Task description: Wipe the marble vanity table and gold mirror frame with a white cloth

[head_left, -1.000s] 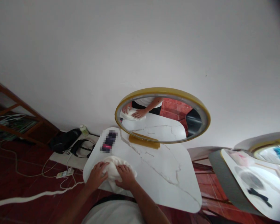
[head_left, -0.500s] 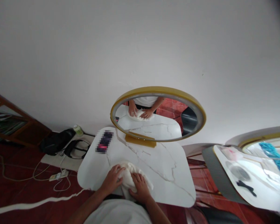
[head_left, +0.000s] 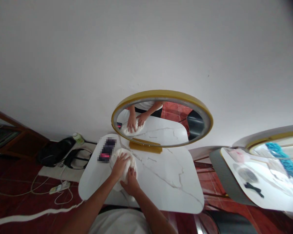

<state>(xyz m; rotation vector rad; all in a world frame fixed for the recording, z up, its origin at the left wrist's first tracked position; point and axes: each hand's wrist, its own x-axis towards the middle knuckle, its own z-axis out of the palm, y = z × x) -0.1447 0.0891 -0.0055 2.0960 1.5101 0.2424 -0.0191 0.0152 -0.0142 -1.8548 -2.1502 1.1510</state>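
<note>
A bunched white cloth lies on the white marble-patterned table, towards its left side. My left hand rests on top of the cloth with its fingers spread over it. Just below and to the right, my right hand has its fingers bent into the fabric and its thumb out to the left. Part of the cloth is hidden under both hands. Close beyond my left hand, a dark phone-like item, blurred into blocks, lies on the tabletop.
An oval gold-framed mirror stands on a gold base at the table's back, reflecting my hands. Left on the floor are a black bag, a bottle and a power strip. Another mirrored table stands right.
Both hands and the white cloth have moved forward and left across the table, nearer the phone-like item. The right hand's fingers are more bent than before. The view has shifted slightly.
</note>
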